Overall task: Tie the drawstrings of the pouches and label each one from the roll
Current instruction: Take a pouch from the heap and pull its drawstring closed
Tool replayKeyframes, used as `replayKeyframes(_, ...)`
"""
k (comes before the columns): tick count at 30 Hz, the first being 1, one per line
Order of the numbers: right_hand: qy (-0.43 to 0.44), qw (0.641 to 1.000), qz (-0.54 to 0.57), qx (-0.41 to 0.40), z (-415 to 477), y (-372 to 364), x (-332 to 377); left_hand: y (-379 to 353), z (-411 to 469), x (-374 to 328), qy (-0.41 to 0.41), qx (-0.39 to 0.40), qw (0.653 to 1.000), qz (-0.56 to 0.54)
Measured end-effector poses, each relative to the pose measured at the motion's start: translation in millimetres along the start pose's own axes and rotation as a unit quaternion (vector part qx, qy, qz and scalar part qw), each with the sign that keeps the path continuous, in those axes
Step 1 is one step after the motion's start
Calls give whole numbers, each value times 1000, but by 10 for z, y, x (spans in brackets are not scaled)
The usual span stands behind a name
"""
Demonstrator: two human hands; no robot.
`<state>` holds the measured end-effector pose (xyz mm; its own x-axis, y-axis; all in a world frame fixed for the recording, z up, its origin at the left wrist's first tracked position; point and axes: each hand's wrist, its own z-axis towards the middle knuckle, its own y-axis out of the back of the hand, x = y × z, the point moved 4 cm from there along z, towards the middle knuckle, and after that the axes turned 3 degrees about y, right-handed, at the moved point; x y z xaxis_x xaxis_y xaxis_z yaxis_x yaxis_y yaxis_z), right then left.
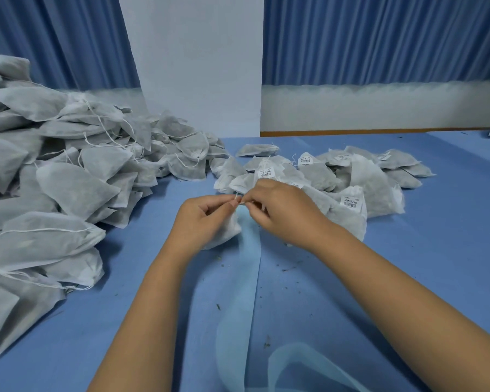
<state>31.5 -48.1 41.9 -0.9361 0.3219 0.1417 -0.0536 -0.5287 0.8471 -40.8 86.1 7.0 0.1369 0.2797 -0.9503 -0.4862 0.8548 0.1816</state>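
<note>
A small white fabric pouch lies on the blue table under my two hands. My left hand holds the pouch's neck and pinches its thin white drawstring. My right hand pinches the other end of the drawstring, fingertips almost touching the left ones. A pale blue backing strip from the label roll runs from under the pouch toward me and curls at the bottom edge. The roll itself is not in view.
A large heap of unlabelled pouches with loose strings fills the left side. A smaller pile of labelled pouches with barcode stickers lies behind my right hand. The blue table carries scattered dark crumbs. A white pillar and blue curtains stand behind.
</note>
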Motion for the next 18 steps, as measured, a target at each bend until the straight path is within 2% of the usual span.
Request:
replayKeyframes(3,-8,1000,2,-30,9,96,-59,-20,-26,-6,22,42,999,26)
replayKeyframes(7,-108,974,192,-47,-12,-19,-163,-62,-35,-8,63,101,993,24)
replayKeyframes(12,-166,959,226,-33,-13,-64,-219,-65,-13,-8,86,70,994,-23)
replayKeyframes(18,-160,947,278,18,-12,-50,-126,-41,-10,-54,58,50,996,-49)
